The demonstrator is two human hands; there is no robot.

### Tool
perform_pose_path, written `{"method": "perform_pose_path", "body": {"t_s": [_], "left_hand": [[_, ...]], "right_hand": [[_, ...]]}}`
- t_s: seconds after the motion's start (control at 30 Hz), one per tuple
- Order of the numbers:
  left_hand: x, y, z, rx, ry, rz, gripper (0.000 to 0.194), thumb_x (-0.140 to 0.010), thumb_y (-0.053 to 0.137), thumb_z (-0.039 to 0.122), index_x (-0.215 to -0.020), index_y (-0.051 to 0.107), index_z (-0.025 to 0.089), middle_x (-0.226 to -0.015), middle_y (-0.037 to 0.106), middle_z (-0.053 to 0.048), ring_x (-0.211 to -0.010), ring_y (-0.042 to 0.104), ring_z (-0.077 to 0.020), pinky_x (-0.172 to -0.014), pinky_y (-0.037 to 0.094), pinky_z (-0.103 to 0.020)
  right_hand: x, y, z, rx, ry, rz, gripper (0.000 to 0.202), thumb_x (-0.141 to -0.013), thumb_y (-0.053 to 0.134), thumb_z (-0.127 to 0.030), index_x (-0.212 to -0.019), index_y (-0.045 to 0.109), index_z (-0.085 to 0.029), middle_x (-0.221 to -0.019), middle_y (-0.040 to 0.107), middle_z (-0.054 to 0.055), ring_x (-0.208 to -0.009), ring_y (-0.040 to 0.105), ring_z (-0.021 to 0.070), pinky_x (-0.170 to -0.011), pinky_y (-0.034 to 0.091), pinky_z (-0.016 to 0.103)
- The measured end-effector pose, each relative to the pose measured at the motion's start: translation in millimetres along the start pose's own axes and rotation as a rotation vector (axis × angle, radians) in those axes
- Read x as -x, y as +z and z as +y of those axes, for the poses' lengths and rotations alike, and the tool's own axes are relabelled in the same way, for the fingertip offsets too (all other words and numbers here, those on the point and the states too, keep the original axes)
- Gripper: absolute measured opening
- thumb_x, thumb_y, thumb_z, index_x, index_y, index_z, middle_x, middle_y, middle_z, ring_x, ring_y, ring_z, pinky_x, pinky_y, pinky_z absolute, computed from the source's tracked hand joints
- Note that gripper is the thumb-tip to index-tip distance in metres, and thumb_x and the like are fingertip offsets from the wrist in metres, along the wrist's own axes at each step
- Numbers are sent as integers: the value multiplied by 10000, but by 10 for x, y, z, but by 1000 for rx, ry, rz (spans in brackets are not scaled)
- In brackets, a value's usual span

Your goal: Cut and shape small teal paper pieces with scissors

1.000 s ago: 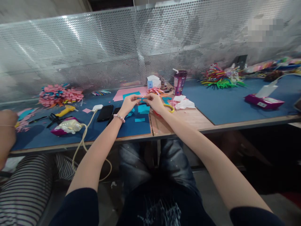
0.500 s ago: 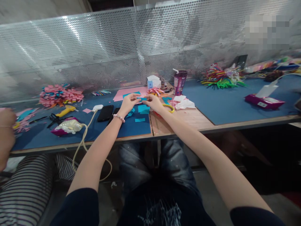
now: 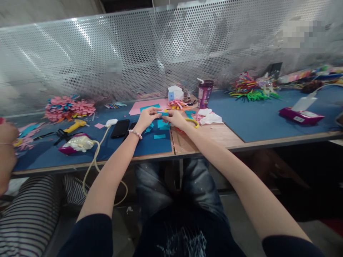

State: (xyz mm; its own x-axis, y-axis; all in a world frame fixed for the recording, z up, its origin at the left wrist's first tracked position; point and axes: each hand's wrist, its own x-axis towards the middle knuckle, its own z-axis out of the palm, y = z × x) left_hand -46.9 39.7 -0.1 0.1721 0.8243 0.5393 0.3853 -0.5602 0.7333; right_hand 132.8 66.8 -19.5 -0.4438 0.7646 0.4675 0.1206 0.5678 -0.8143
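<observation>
Between my two hands is a small piece of blue paper [image 3: 164, 114], held above the table. My left hand [image 3: 147, 118] pinches its left end, and my right hand [image 3: 174, 118] grips its right end. Below them lie blue paper pieces [image 3: 163, 124] and a smaller blue strip [image 3: 159, 136]. Yellow-handled scissors [image 3: 193, 123] rest beside my right wrist, partly hidden by it. Behind my hands are pink paper sheets [image 3: 135, 107] with a blue sheet on top.
Left of me are a black phone [image 3: 120, 129], a yellow glue gun [image 3: 76, 126], a power strip [image 3: 76, 144] with a cable, and a pink paper pile [image 3: 61, 108]. A purple cup [image 3: 205, 94] stands behind crumpled tissue [image 3: 212, 118]. A co-worker's hand [image 3: 7, 142] is at far left.
My fingers have shifted slightly on the blue paper, and its visible part is now tilted differently. The co-worker's hand at the left has moved a little.
</observation>
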Motion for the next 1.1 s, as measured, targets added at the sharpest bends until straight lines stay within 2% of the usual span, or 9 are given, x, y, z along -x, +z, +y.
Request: {"method": "perform_pose_path", "body": {"t_s": [0.3,0.7,0.87,1.1], "left_hand": [[-11,-14,-18,14,-6,5,322,-736,688,320,-1015,669,162,-741,669,-37,-698,623,-153,-688,490,-285],[-8,-21,-29,33,-46,-5,312,-733,693,334,-978,672,143,-760,683,-56,-730,632,-164,-673,483,-276],[-1,7,-57,75,-78,-36,368,-751,673,339,-1060,625,146,-839,678,-69,-759,649,-172,-658,506,-278],[21,34,-76,73,-134,-120,296,-766,654,413,-810,625,121,-782,689,-98,-695,651,-173,-613,514,-286]], "right_hand": [[28,-19,-22,14,20,18,341,-772,635,-456,-676,635,-128,-651,665,46,-507,536,98,-420,403,198],[9,-72,42,46,2,42,361,-737,674,-453,-611,565,-132,-619,661,37,-503,550,93,-463,389,198],[19,-77,25,42,16,41,355,-748,666,-431,-599,556,-128,-633,668,49,-531,556,88,-474,391,182],[45,-83,-40,22,41,27,300,-780,639,-386,-668,605,-110,-677,684,60,-524,550,81,-430,375,162]]}}
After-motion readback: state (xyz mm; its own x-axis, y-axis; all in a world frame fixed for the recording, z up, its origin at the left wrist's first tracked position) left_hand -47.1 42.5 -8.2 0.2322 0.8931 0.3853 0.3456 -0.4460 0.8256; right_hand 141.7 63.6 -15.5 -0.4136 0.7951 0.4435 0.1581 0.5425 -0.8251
